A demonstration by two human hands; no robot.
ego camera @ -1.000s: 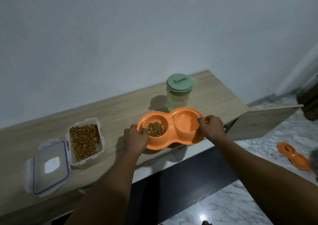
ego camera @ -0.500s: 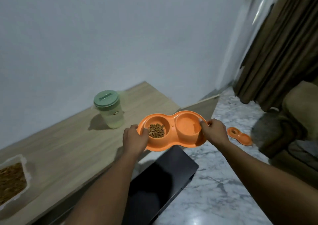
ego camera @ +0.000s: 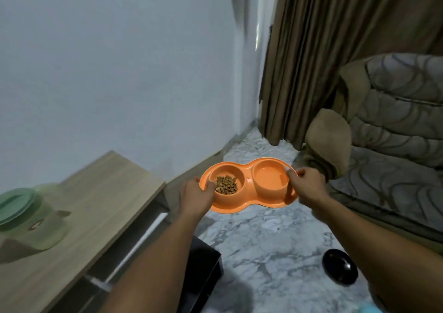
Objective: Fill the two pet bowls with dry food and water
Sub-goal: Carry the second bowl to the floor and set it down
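Note:
I hold an orange double pet bowl point(ego camera: 249, 203) level in the air above the marble floor, to the right of the wooden table. Its left cup holds brown dry food point(ego camera: 226, 184); its right cup point(ego camera: 269, 179) looks filled with clear water. My left hand point(ego camera: 196, 196) grips the left rim with the thumb inside the food cup. My right hand point(ego camera: 306, 185) grips the right rim, thumb on the cup's edge. The green-lidded water jug point(ego camera: 26, 219) stands blurred on the table at the far left.
The wooden table point(ego camera: 100, 207) runs along the white wall at left, a black box point(ego camera: 203, 274) below its edge. A patterned sofa point(ego camera: 393, 145) and brown curtain point(ego camera: 318, 56) fill the right. A black round object point(ego camera: 340, 269) lies on the marble floor point(ego camera: 268, 248).
The bowl has been lifted off the table and carried right, out over the floor, as my view swung right. The food container has left the view.

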